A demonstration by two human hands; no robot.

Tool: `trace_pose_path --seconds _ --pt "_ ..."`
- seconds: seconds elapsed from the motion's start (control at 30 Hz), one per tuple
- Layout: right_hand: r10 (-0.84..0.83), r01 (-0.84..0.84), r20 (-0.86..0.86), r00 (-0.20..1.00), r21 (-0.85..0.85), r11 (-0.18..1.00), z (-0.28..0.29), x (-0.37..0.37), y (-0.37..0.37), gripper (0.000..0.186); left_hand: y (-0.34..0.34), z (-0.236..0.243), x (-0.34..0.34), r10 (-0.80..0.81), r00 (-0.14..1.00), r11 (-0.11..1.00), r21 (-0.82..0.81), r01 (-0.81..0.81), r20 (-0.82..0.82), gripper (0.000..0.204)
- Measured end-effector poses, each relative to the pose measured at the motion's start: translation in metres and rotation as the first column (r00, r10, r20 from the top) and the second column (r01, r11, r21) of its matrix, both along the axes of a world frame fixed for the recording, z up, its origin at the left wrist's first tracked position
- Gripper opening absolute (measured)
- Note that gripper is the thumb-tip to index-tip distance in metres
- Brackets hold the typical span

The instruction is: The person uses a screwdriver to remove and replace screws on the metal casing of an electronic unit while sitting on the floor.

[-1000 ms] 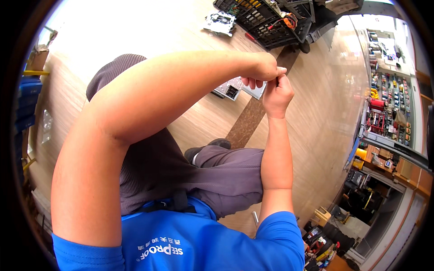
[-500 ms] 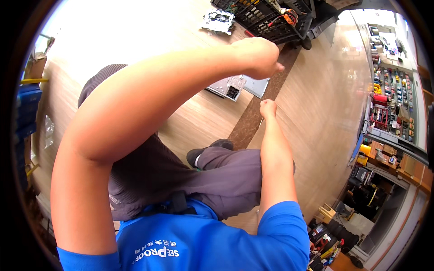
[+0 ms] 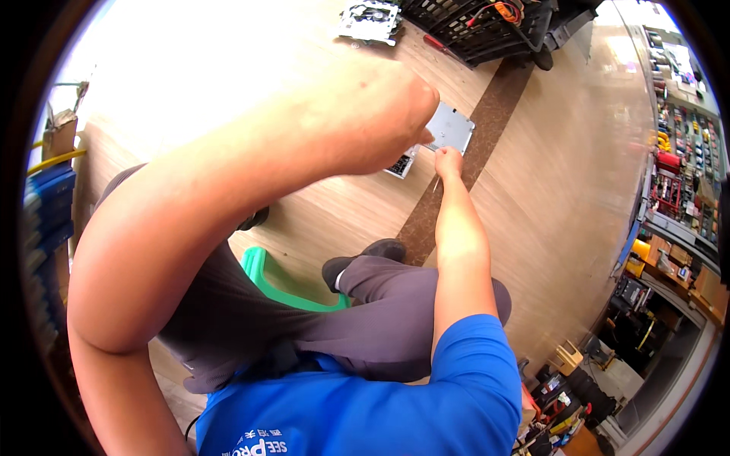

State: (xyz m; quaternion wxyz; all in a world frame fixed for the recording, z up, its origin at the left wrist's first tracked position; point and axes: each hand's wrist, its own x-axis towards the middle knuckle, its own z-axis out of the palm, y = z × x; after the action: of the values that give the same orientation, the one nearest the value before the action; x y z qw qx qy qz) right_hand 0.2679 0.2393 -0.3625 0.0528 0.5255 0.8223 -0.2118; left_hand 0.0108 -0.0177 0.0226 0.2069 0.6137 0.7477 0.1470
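My left hand (image 3: 399, 114) is closed above the floor, knuckles toward me. What its fingers hold, if anything, is hidden behind it. Just to the right and nearer, my right hand (image 3: 449, 161) is also closed, and a short thin pale strip (image 3: 436, 184) shows below its fingers; its kind I cannot make out. Both hands are beside a flat grey metal plate (image 3: 452, 126) lying on the floor. A metal-cased device (image 3: 401, 165) with a dark part at its edge shows under my left hand, which covers most of it.
A black plastic crate (image 3: 471, 30) with an orange-and-red cable (image 3: 507, 11) stands ahead, a red-handled tool (image 3: 436, 43) beside it. A silver mechanism (image 3: 370, 23) lies to its left. A green stool (image 3: 293, 298) shows between my legs. Stocked shelves (image 3: 684, 159) line the right.
My left hand has moved left and slightly nearer, closer to my right hand. The right hand has risen slightly in the picture. The view has shifted, and more of the green stool shows.
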Motion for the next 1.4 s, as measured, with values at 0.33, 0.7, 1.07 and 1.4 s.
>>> trace_pose_path --seconds 0.33,0.7,1.07,1.4 --pt "-0.080 0.081 -0.006 0.997 0.027 0.996 -0.040 -0.015 0.019 0.020 0.001 -0.005 0.000 -0.035 0.999 0.999 -0.018 0.036 0.033 0.025" --pt "-0.111 0.122 -0.088 0.990 0.136 0.983 -0.038 -0.012 0.015 0.020 0.009 -0.010 0.002 -0.079 0.997 0.995 -0.064 0.080 0.019 0.025" --pt "-0.051 0.051 0.013 0.999 -0.006 0.999 -0.029 -0.011 -0.026 0.017 0.007 -0.014 -0.001 -0.068 0.998 0.997 -0.031 0.068 -0.004 0.025" --pt "-0.087 0.087 0.009 0.996 0.028 0.996 0.014 -0.013 -0.044 0.021 0.000 -0.001 -0.004 -0.068 0.998 0.996 -0.062 0.068 0.007 0.025"
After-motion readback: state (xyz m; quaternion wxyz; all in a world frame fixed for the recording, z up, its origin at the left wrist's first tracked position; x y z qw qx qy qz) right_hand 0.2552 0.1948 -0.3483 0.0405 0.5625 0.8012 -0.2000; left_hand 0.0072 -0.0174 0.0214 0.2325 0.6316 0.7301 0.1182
